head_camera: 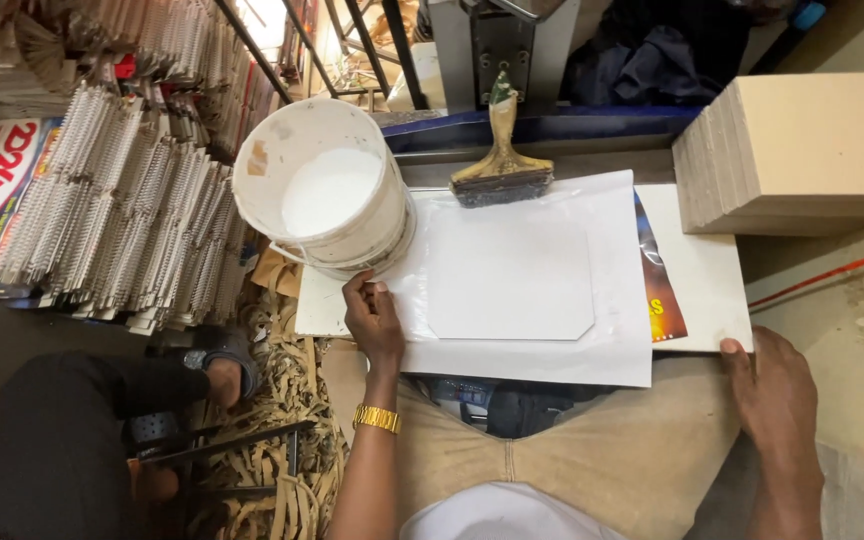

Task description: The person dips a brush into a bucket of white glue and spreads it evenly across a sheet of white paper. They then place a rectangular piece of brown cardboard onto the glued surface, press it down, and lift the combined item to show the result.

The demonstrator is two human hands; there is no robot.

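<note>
A: Head view. Where are the hands rn?

B: Left hand (374, 322) at 9 o'clock of the white sheet (542, 290), fingertips flat on its left edge, just below the glue bucket (324, 190). Grip is pressing, not pinching anything. Right hand (774, 385) at 4 o'clock, thumb hooked on the corner of the white board (702, 280) under the sheet; how far the fingers curl I can't tell.

A: And the piece itself?

B: Cut-corner card (510, 280) lies centred under a glossy film on the sheet, on the lap board, not on a bench. Brush (500, 165) rests at 12 o'clock, bristles touching the sheet's top edge. Cardboard stack (797, 150) at 2 o'clock, spiral-wire bundles (122, 210) at 9–10.

A: Tips for doing it well?

B: My read: keep the left hand pinning so the sheet can't slide, steady the board w/ the right, and mind the bucket, since it overlaps the sheet's corner and could drip.
</note>
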